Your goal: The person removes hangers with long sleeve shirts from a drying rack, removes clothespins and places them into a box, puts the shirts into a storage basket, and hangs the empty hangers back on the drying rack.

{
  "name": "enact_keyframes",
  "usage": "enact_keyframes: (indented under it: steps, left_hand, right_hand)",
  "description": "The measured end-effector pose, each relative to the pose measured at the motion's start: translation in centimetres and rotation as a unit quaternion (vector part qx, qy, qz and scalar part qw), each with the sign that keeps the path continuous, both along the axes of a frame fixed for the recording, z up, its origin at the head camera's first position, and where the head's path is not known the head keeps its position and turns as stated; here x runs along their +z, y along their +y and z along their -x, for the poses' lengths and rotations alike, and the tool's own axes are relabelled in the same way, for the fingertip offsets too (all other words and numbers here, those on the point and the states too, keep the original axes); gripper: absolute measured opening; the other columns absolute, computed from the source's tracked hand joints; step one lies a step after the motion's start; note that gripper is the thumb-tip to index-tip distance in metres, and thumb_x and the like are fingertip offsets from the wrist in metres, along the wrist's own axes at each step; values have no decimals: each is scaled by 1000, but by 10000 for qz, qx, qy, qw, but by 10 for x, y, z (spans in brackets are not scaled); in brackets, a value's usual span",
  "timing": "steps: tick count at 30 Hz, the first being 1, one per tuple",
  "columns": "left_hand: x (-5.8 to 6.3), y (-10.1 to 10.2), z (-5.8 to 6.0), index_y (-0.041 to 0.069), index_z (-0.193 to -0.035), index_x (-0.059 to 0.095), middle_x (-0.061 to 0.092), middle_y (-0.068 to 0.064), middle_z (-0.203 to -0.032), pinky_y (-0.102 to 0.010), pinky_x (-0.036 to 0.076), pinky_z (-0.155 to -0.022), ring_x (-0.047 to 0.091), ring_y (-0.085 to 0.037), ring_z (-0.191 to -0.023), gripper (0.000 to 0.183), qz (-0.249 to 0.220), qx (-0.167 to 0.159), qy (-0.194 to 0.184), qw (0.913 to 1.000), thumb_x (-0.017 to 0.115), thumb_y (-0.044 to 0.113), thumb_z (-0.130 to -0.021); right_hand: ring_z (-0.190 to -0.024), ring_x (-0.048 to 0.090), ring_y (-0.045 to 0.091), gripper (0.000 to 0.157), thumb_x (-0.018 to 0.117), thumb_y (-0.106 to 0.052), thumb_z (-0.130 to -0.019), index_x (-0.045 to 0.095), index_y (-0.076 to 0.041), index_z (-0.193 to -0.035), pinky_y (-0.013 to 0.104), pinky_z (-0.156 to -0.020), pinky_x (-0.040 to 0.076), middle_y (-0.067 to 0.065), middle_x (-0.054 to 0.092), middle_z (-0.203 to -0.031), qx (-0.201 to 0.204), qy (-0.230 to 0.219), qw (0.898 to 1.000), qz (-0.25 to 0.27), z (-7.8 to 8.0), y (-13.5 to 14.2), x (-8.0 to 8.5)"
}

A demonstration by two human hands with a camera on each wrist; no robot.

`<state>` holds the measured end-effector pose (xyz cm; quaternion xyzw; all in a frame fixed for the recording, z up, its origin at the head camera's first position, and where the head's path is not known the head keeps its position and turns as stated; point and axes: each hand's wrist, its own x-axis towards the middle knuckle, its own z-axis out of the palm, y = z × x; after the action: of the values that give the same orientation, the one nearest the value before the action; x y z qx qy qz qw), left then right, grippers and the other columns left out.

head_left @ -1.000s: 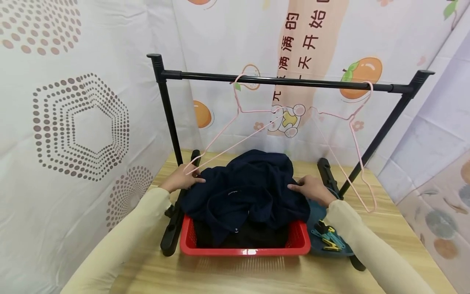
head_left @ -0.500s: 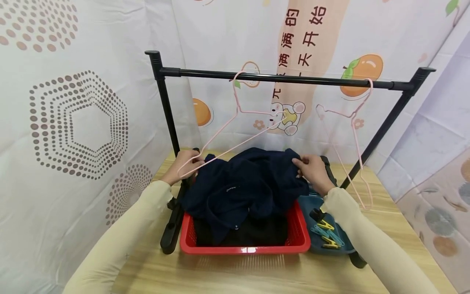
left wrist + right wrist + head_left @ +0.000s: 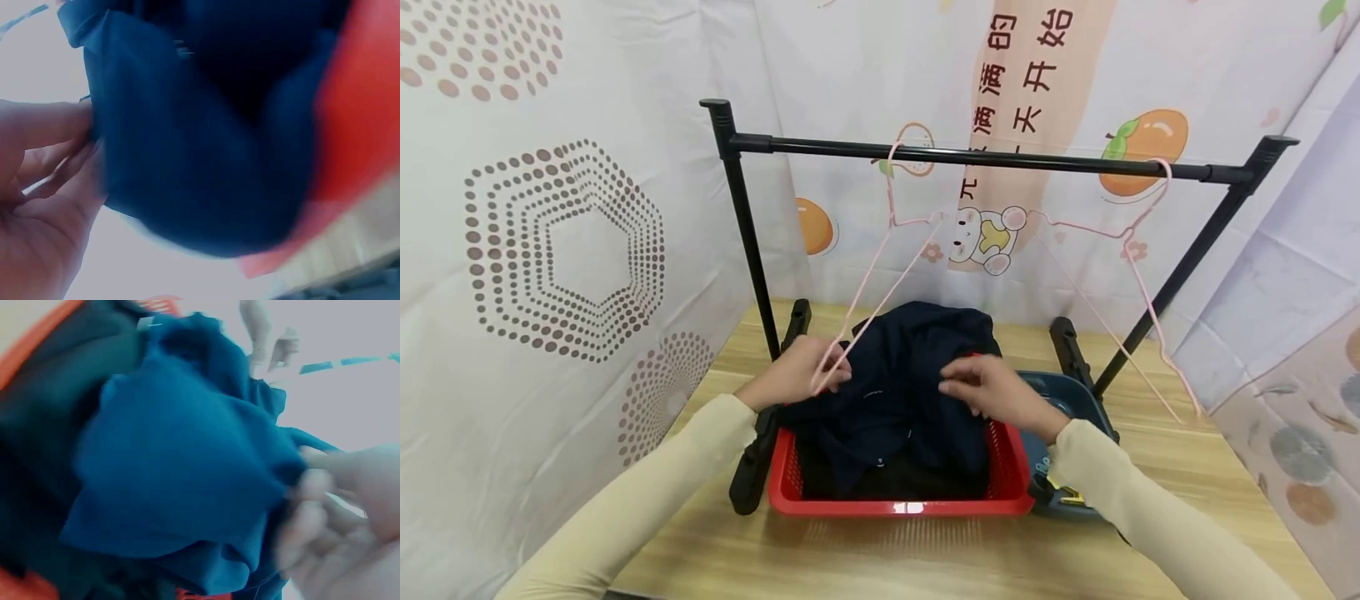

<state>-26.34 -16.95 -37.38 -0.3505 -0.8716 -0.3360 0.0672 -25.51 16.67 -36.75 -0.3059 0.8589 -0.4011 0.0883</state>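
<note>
A navy blue shirt [image 3: 917,367] with a small white print and a button lies bunched in the red basket [image 3: 895,507]. My left hand [image 3: 793,371] pinches its left side; in the left wrist view, thumb and fingers [image 3: 69,181] close on the navy cloth. On the other side, my right hand [image 3: 1000,396] grips the cloth with thumb and curled fingers, blurred by motion in the right wrist view. A pink hanger [image 3: 891,200] hangs from the rack, its lower end overlapping my left fingers. Black cloth [image 3: 44,450] lies under the shirt.
A black rack with a crossbar [image 3: 1000,158] stands over the basket on the wooden table [image 3: 700,533]. A second pink hanger [image 3: 1127,236] hangs at the right. Beside the basket sits a blue tray [image 3: 1078,400] with yellow clips [image 3: 1071,497], partly behind the right forearm.
Both hands reached outward and up along the shirt's sides, then came back inward toward each other, narrowing the cloth. The left hanger has turned and its lower end shifted right.
</note>
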Motion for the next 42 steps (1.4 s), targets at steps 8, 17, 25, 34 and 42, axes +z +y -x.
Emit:
enact_keyframes:
  steps: [8, 17, 25, 34, 42]
  left_hand:
    - [-22, 8, -5, 10, -85, 69, 59, 6, -78, -22, 50, -62, 58, -3, -64, 5, 1172, -415, -504, 9910, 68, 6, -87]
    - [-16, -4, 12, 18, -89, 76, 65, 11, -79, -27, 50, -65, 59, -6, -68, 9, 1277, -238, -848, 9879, 67, 15, -90]
    - [-7, -13, 39, 14, -91, 70, 65, 2, -82, -30, 48, -62, 59, -13, -67, 19, 407, 1817, -980, 9776, 79, 27, -79]
    - [-14, -5, 57, 4, -136, 49, 61, -16, -118, -39, 52, -77, 66, -24, -77, 68, 1367, 1614, -1531, 9653, 78, 33, -80]
    - [-17, 1, 67, 15, -84, 76, 70, 2, -85, -34, 51, -73, 63, -16, -78, 7, 1568, 1271, -579, 9777, 80, 18, -78]
  right_hand:
    - [-49, 57, 19, 30, 61, -23, -94, 63, -13, -123, 29, -50, 49, -1, 60, -68, 986, -153, 9876, -1215, -12, -2, -29]
    - [-53, 58, 24, 10, 62, -18, -94, 70, -18, -100, 32, -51, 51, -2, 67, -82, 395, -150, 9971, -637, 3, 5, -24]
    - [-55, 54, 17, 5, 60, -12, -90, 62, -7, -89, 32, -52, 46, 4, 61, -74, -1345, 854, 9858, -539, 33, 10, -21]
    - [-40, 53, 18, 42, 57, -4, -86, 49, 6, -126, 34, -45, 47, 14, 57, -70, -1485, 915, 9807, -888, 57, 9, -19]
    - [-62, 57, 26, 14, 61, 4, -78, 69, 2, -89, 36, -60, 46, 9, 61, -68, -1295, 1737, 9655, -1445, 81, 7, -30]
